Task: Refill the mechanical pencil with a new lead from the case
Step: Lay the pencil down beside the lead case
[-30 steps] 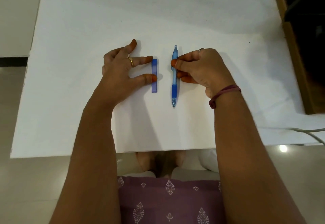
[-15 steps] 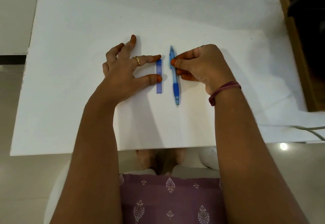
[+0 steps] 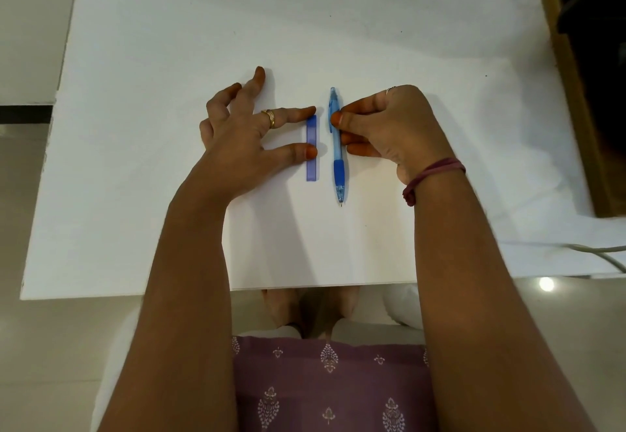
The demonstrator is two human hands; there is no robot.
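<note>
A slim blue lead case [image 3: 312, 147] lies flat on the white table [image 3: 169, 59], long side pointing away from me. My left hand [image 3: 244, 137] rests beside it, fingers spread, with the thumb tip and a fingertip touching the case's left edge. Just right of the case lies a blue mechanical pencil [image 3: 337, 147], tip toward me. My right hand [image 3: 386, 130] has its fingertips closed on the pencil's upper barrel, which still rests on the table.
A dark wooden piece of furniture [image 3: 582, 92] stands along the table's right side. A white cable [image 3: 599, 250] runs off the near right corner. The table's front edge is close to my lap.
The case and the pencil have been nudged a little closer together. Both hands stay at them in much the same pose.
</note>
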